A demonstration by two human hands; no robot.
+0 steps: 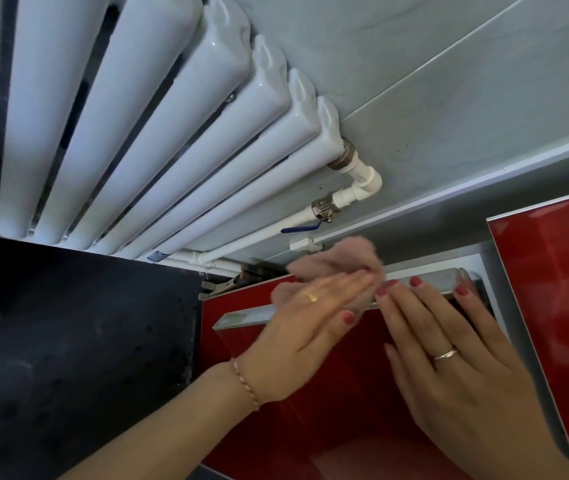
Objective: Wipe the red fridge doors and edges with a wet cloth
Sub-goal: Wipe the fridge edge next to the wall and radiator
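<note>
Now left hand (310, 327) presses cloth (338, 261) along door's (328, 393) rising metal edge (414, 287).

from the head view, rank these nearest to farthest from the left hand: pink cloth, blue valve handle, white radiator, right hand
1. Pink cloth: under the left hand, touching its fingers.
2. Right hand: just to the right, fingertips on the grey door edge.
3. Blue valve handle: above, on the wall pipe.
4. White radiator: up and to the left; its nearest bottom pipes come about as close as the handle.

Cloth (336, 259) motion-blurred — partly hidden under the left hand (310, 327).
</note>
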